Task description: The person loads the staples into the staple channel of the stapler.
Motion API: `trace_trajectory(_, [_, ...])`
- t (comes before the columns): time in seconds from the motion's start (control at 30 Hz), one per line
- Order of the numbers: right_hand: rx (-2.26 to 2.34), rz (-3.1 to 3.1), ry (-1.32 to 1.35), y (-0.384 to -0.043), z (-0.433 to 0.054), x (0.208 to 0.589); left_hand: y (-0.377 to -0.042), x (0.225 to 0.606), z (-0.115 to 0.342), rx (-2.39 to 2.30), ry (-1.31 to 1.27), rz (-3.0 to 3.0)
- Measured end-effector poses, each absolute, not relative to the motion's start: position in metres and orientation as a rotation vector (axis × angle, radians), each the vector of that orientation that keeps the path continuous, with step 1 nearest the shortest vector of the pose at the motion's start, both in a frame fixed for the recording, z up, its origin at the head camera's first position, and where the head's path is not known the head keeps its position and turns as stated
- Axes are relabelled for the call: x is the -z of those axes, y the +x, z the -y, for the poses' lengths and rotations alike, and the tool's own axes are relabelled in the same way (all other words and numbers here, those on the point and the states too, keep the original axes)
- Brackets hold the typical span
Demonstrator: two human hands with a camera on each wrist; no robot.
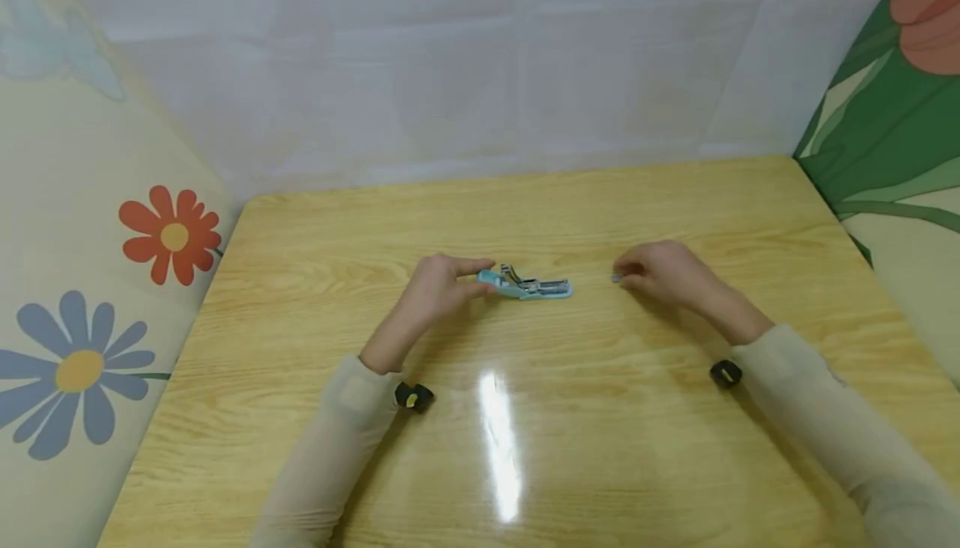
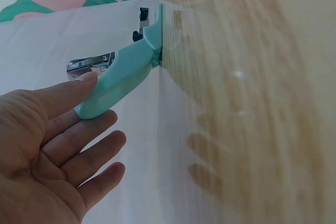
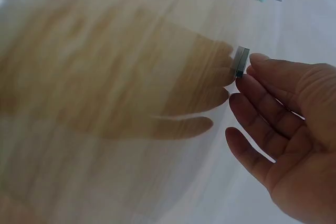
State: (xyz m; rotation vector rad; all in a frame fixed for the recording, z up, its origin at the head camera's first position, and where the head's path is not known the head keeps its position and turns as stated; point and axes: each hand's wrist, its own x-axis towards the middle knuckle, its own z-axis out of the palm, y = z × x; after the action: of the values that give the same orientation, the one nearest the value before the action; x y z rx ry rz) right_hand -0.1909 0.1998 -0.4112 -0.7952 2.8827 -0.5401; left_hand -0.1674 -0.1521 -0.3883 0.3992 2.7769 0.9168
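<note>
A light blue-green stapler (image 1: pixel 546 291) lies folded wide open on the wooden table, its metal magazine and inner parts exposed. My left hand (image 1: pixel 441 288) pinches the raised end of the stapler between thumb and fingers; in the left wrist view the thumb lies on the stapler's body (image 2: pixel 123 69) while the lower fingers spread free. To the right, my right hand (image 1: pixel 663 274) has its thumb and fingertips at a small grey strip of staples (image 3: pixel 241 62), pinching it low at the tabletop. Its other fingers are loosely bent.
The glossy wooden table (image 1: pixel 600 448) reflects the hands and a bright light streak. A white cloth backdrop (image 1: pixel 450 72) hangs behind it, with flower-printed panels (image 1: pixel 78 373) at both sides. A small black device sits at each wrist.
</note>
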Motion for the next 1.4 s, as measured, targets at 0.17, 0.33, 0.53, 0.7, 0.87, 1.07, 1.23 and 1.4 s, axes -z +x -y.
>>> trace_trajectory(0.17, [0.486,-2.891,-0.848,-0.191,-0.194,0.41,-0.167,0.389,0.153,-0.923,0.379,-2.78])
trace_trajectory(0.33, [0.438,-2.9,-0.887,-0.193,-0.19,0.409,-0.166,0.391,0.155,-0.925,0.376,-2.782])
trace_trajectory(0.53, [0.447,-2.91,-0.899,-0.196,-0.19,0.41,-0.163,0.391,0.157,-0.934,0.389,-2.781])
trace_trajectory(0.7, [0.446,-2.904,-0.897,-0.198,-0.19,0.412,-0.162,0.391,0.158,-0.924,0.407,-2.782])
trace_trajectory(0.87, [0.465,-2.913,-0.866,-0.198,-0.192,0.413,-0.163,0.393,0.159,-0.915,0.415,-2.79])
trace_trajectory(1.07, [0.527,-2.942,-0.85,-0.194,-0.195,0.405,-0.163,0.394,0.156,-0.907,0.448,-2.795])
trace_trajectory(1.23, [0.583,-2.953,-0.9,-0.193,-0.193,0.394,-0.164,0.393,0.153,-0.921,0.463,-2.796])
trace_trajectory(1.4, [0.698,-2.931,-0.937,-0.192,-0.185,0.388,-0.164,0.391,0.154,-0.91,0.462,-2.811])
